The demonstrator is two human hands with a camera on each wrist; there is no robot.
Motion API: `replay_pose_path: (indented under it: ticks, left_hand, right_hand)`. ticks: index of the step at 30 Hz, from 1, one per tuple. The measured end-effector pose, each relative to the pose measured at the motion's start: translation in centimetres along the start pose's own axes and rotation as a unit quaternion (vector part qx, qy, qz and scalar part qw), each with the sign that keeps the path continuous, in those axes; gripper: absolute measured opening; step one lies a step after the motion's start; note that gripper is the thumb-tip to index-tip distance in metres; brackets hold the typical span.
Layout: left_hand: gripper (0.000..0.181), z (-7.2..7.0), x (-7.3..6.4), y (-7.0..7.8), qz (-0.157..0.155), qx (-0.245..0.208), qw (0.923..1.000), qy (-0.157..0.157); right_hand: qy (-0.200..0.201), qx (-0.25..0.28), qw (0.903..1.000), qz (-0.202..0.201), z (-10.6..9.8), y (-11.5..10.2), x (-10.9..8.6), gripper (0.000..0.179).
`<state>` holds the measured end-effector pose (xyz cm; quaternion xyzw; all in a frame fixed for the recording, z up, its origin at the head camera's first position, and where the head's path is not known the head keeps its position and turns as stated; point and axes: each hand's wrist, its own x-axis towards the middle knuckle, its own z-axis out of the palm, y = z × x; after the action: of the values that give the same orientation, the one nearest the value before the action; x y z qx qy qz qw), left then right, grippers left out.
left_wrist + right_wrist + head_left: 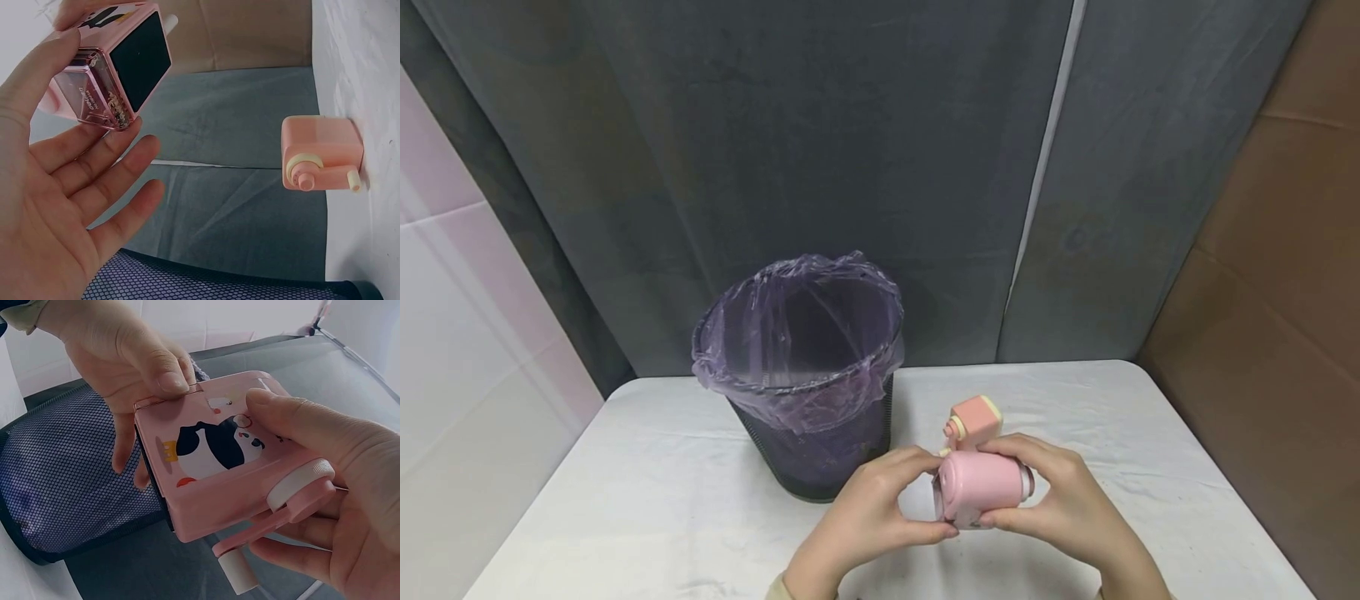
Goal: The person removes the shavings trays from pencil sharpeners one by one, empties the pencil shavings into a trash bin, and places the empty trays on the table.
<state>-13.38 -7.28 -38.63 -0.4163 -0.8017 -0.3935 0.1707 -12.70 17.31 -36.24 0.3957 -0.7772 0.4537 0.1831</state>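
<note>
Grey curtains are hanging behind a white-clothed table (662,500). Above its front edge, 2 hands are holding a pink sharpener (981,489): the right hand (1063,508) is clamping its crank end, and the left hand (868,517) is pinching its clear drawer between thumb and fingertips. Just behind, a second pink sharpener (973,422) is standing beside a mesh bin (808,383) lined with purple plastic.

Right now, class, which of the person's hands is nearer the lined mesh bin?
Left. The left hand is just in front of the bin; the right hand is farther off, beyond the pink sharpener both hold.
</note>
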Motion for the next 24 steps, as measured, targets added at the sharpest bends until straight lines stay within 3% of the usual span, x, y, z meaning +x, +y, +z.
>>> replay_pose_path:
  ticks: [14,24]
  left_hand:
    - [0.045,0.04,-0.01,-0.12,-0.006,-0.001,1.0,0.006]
    - [0.046,-0.03,-0.01,-0.27,0.011,0.009,0.9999,0.009]
  right_hand:
    - [0.008,-0.002,0.9997,-0.023,0.04,-0.04,0.0,0.059]
    - [0.008,0.011,0.999,-0.042,0.06,0.14,-0.12,0.062]
